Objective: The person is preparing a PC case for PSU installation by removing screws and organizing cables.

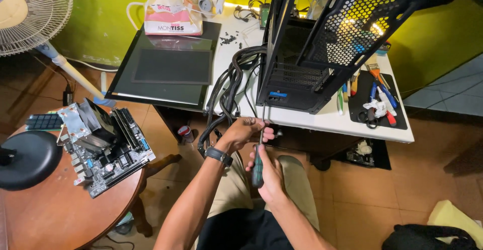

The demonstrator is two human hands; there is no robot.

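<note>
We note a black metal computer case [322,44] standing on the white table [332,121], its side open and its perforated panels exposed; a bundle of thick black cables [229,86] spills from it over the table edge. What else sits inside we cannot tell. The left hand [241,132], a dark watch at its wrist, is curled shut near the case's lower front corner, pinching the thin steel shaft of a screwdriver [258,162]. The right hand [269,177] is wrapped closed around the tool's dark green handle, held upright just below the table edge. On a black mat [359,111] at the table's right lie brushes, scissors and small tools. A circuit board [108,147] with a finned metal cooler rests on the round wooden table [55,215] to the left.
</note>
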